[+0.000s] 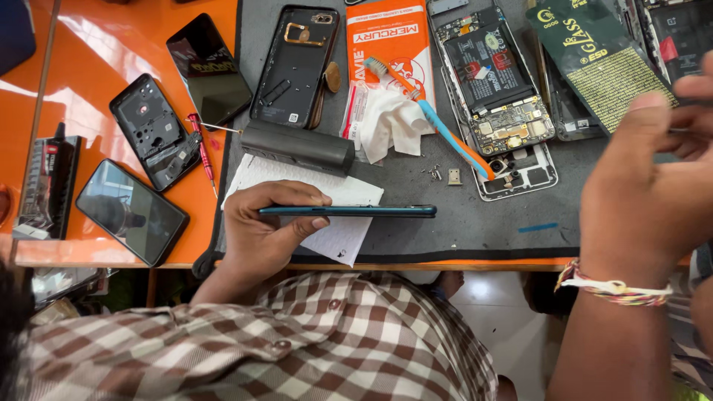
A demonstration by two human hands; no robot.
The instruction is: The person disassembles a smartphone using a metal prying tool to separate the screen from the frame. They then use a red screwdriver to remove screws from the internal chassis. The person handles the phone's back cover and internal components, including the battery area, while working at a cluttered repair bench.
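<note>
My left hand (260,230) grips a thin teal phone (349,211) by its left end, holding it edge-on just above a white paper sheet (338,234) at the front of the grey work mat (475,223). My right hand (642,193), with a braided thread band on the wrist, hovers raised at the right, its fingers pinched on what looks like a thin metal tool (685,131). An opened phone (494,89) with bare battery and circuit board lies further back between the hands.
A blue-and-orange toothbrush (445,130), white cloth (390,122), orange packet (386,33), dark grey cylinder (297,146) and loose screws (434,173) lie on the mat. Phone shells (152,130), a red screwdriver (200,148) and phones (130,212) rest on the orange table.
</note>
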